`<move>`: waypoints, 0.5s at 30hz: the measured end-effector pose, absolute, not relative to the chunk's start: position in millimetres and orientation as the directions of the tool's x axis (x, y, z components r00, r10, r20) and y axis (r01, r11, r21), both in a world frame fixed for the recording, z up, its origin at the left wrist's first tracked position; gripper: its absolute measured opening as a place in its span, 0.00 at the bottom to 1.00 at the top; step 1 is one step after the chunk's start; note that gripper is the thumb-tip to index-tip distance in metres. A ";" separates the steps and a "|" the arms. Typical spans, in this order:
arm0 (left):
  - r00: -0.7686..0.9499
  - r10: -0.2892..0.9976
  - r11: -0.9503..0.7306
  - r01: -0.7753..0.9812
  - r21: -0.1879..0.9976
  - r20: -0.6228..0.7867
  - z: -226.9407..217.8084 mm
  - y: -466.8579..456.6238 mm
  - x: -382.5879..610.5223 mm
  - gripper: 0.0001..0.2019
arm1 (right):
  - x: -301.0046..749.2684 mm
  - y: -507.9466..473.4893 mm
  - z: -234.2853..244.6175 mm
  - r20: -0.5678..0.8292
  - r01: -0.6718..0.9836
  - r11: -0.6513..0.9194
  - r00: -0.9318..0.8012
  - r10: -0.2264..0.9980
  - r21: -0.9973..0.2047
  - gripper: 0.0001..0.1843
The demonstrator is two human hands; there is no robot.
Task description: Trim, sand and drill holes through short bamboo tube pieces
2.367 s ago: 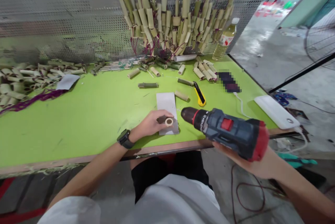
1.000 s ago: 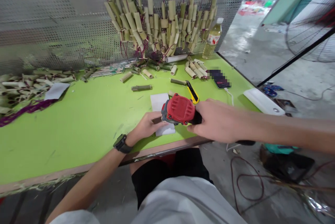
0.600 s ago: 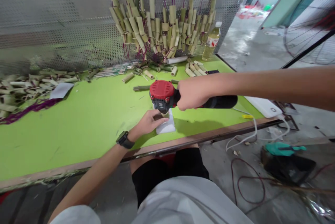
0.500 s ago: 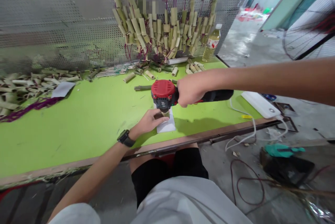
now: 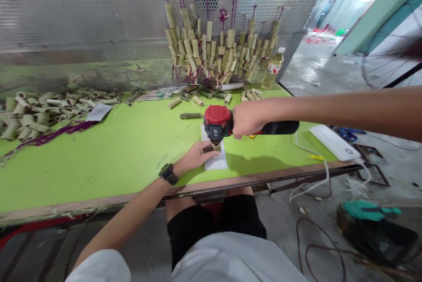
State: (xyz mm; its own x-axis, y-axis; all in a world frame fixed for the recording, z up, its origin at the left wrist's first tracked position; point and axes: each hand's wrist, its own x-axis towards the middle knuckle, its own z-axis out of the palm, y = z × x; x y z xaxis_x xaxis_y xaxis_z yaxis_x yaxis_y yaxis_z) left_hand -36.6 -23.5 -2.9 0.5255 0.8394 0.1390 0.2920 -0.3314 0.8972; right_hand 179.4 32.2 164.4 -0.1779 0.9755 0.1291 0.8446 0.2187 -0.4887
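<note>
Drill (image 5: 216, 117), red-backed, otherwise dark (pointing downward)

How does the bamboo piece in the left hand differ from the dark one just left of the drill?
The held piece stands upright below the drill; the dark piece lies flat on the table. The held piece looks pale; the dark piece, dull green. The left hand grips the held piece; no hand touches the dark piece. Both are bamboo.
</note>
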 end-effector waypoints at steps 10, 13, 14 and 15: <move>0.526 0.836 -0.354 0.303 0.885 0.154 -5.8 -23.1 -37.3 0.20 | 150.4 -5.8 222.6 -0.536 0.837 0.506 -0.335 0.775 0.207 0.12; 0.526 0.835 -0.359 0.293 0.886 0.165 -7.5 -22.9 -37.4 0.19 | 153.3 -5.4 222.5 -0.564 0.814 0.530 -0.328 0.758 0.239 0.13; 0.525 0.835 -0.359 0.292 0.887 0.165 -7.9 -22.8 -37.4 0.19 | 154.2 -5.5 221.7 -0.553 0.825 0.520 -0.334 0.764 0.220 0.13; 0.526 0.835 -0.358 0.291 0.887 0.164 -8.2 -22.8 -37.5 0.19 | 155.0 -5.7 220.9 -0.519 0.844 0.505 -0.355 0.778 0.179 0.12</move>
State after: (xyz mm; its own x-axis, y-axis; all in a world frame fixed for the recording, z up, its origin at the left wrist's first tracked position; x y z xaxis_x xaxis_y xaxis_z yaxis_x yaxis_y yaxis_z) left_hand -37.5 -22.8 -8.2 0.5255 0.8348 0.1644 0.2911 -0.3580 0.8872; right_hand 155.0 -5.7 220.9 -0.3547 0.7776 -0.5192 0.8443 0.5050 0.1795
